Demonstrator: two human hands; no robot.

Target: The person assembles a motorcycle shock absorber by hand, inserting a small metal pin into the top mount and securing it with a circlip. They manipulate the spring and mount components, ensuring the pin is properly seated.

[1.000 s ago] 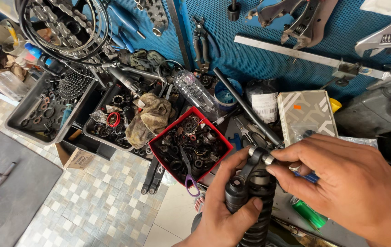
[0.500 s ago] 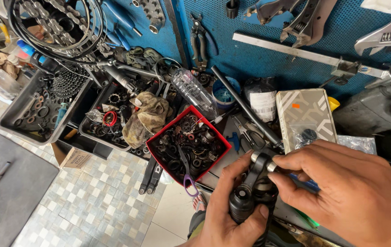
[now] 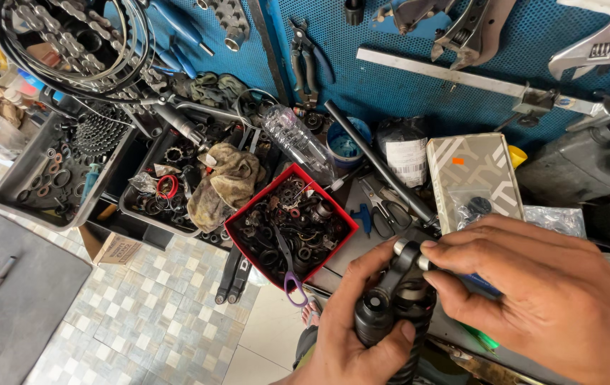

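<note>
Two hands met low over the table edge. From the left, the left hand was clenched around the black shock, thumb across its lower body. It looked like heavy, stiff metal, maybe greasy, so the ribbed barrel seemed the surest hold. At right, the right hand pinched the silver bolt at the shock's top eye. That hand hid the bolt's far end, and the frame cut off the shock's lower part. Behind lay a red tray of small parts, too jumbled to sort.
</note>
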